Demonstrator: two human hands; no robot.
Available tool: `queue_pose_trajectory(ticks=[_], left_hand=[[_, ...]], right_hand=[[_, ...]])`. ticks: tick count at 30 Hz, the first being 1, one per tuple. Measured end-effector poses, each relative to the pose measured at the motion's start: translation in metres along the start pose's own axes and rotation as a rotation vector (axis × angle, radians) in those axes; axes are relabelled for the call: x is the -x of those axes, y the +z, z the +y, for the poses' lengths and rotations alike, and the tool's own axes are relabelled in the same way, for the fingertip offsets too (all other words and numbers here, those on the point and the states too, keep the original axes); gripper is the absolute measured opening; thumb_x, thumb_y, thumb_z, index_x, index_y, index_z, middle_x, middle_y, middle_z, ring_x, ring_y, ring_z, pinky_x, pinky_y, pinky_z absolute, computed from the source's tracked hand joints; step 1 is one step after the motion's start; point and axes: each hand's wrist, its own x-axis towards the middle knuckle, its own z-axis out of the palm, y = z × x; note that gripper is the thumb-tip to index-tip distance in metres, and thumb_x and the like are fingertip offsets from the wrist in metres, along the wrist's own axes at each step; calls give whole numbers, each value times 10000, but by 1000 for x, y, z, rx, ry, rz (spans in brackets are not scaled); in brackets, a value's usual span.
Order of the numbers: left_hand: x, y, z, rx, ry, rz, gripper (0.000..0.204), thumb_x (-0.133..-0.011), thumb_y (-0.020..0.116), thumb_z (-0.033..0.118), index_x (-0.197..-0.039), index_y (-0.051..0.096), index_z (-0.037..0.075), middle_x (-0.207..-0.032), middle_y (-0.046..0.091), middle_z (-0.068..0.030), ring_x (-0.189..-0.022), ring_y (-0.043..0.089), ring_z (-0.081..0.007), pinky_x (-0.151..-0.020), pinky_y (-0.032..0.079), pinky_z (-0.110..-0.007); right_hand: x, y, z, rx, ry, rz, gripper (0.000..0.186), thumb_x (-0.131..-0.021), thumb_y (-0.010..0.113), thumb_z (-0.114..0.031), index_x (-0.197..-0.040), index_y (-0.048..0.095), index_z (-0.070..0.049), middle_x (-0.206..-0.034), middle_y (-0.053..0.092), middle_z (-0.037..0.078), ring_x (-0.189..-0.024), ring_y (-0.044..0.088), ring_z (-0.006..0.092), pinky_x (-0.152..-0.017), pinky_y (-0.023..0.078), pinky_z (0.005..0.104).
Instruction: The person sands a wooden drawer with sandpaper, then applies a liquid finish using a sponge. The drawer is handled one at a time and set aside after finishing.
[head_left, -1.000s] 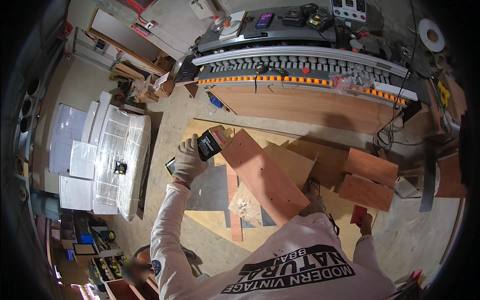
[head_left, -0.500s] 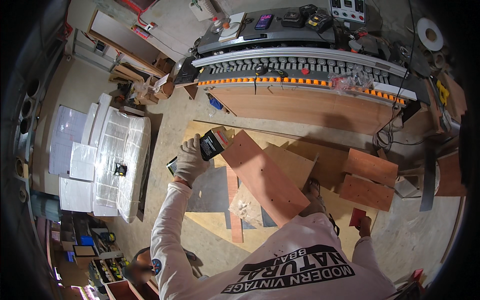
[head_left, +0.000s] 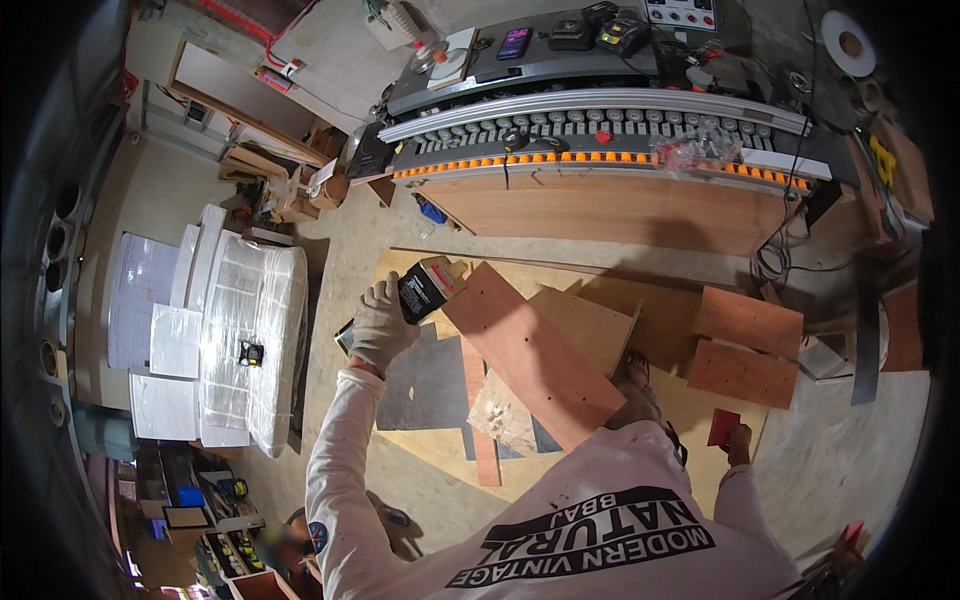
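My left hand [head_left: 383, 322], in a pale work glove, is wrapped round a black tin [head_left: 421, 292] with a printed label. The tin tilts so that its cream-coloured, stained end points over the far left end of a reddish-brown wooden board [head_left: 535, 355]. That board has several small dark holes and lies slantwise in front of me. My bare right hand [head_left: 738, 442] is closed on a flat red square piece [head_left: 724, 427], low at the right, apart from the board. Whether anything flows from the tin I cannot make out.
Two smaller drilled boards [head_left: 745, 350] lie at the right on a large plywood sheet [head_left: 420, 445]. A long machine with rollers [head_left: 600, 125] stands at the back. Plastic-wrapped panels [head_left: 240, 340] are stacked at the left. Another person [head_left: 300, 545] is at the lower left.
The view has shifted slightly. Both hands keep their grips; the tin stays tilted by the board's end, and the red piece sits slightly lower.
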Motion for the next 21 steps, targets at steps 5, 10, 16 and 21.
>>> queue_pose_trajectory(ticks=[5, 10, 16, 21], left_hand=[[-2, 9, -4, 28, -11, -8, 1056, -644, 854, 268, -1525, 360, -41, -1275, 578, -251, -1175, 559, -450, -1048, 448, -524], [-2, 22, -7, 34, -19, 45, 965, -645, 801, 245, -1483, 424, -51, -1234, 610, -229, -1137, 592, -420, -1029, 463, -502], [-3, 26, -6, 15, 10, 69, 938, -658, 797, 278, -1467, 451, -45, -1188, 637, -224, -1087, 619, -413, -981, 481, -488], [-4, 24, -4, -11, -8, 40, 956, -653, 809, 302, -1469, 451, -43, -1192, 642, -215, -1081, 629, -400, -953, 494, -482]], right_hand=[[3, -5, 1, -4, -18, -17, 278, -841, 617, -113, -1108, 633, -37, -1019, 693, 151, -889, 717, 303, -704, 632, 456], [5, -9, -5, -17, 3, 34, 257, -835, 626, -123, -1080, 632, -46, -1012, 683, 145, -875, 704, 296, -706, 624, 453], [13, -9, -12, -61, -39, 21, 270, -814, 587, -98, -1073, 617, -29, -992, 675, 158, -845, 698, 307, -672, 614, 458], [15, -5, -6, -93, -73, -21, 253, -824, 581, -110, -1062, 611, -28, -1002, 673, 154, -865, 695, 300, -666, 609, 447]])
